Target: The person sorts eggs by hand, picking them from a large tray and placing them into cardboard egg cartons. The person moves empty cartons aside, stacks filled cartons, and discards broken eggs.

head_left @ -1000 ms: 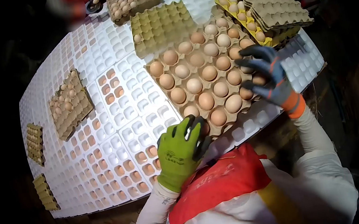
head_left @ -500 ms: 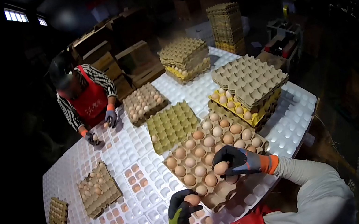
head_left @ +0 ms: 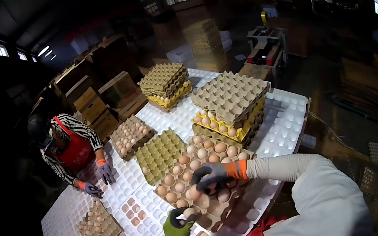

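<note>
My left hand [head_left: 177, 227], in a green and black glove, is closed on an egg [head_left: 190, 213] at the front left edge of a brown egg tray [head_left: 220, 216]. My right hand [head_left: 212, 176], in a grey and black glove with an orange cuff, reaches over that tray from the right. Its fingertips close around another egg [head_left: 193, 193], slightly blurred, just above the left hand's egg. Brown eggs fill much of the tray, while several front cups hold none. My right glove hides part of the tray's middle.
White dimpled trays [head_left: 134, 192] cover the table, some pockets holding eggs. Behind my tray stand an olive tray [head_left: 160, 155], a stack of grey trays [head_left: 230, 96] and another stack [head_left: 164, 82]. Across the table, a co-worker [head_left: 74, 147] has both gloved hands low over the white pockets.
The view has shifted, moving the scene leftward. My right hand has carried its egg left across the tray towards my left hand. The co-worker's hands show no eggs now.
</note>
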The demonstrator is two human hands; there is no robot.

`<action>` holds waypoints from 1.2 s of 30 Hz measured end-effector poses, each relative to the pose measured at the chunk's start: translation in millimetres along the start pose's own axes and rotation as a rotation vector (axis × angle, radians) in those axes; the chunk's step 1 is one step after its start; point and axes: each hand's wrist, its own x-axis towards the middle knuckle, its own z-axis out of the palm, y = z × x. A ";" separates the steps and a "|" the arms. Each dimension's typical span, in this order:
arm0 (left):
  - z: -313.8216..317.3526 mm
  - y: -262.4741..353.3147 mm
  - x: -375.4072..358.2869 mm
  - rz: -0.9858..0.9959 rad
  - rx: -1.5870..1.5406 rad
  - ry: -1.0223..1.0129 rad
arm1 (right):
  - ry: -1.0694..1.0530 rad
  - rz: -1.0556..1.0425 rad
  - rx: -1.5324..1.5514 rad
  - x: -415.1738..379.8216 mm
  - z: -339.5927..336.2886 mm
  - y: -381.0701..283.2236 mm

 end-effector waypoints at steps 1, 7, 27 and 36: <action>-10.1 -0.7 -5.4 -0.302 -0.399 -0.070 | 0.019 0.021 0.376 -10.0 0.9 -1.2; -8.7 -18.1 21.9 0.301 0.182 0.236 | 0.097 -0.453 -1.023 42.8 -17.5 13.0; -50.9 -16.9 7.7 -0.185 -0.554 -0.018 | 0.135 0.060 -0.098 6.6 50.5 -32.4; -95.7 -111.8 -124.3 -0.300 -0.869 0.056 | -0.158 0.291 0.303 35.5 190.3 30.0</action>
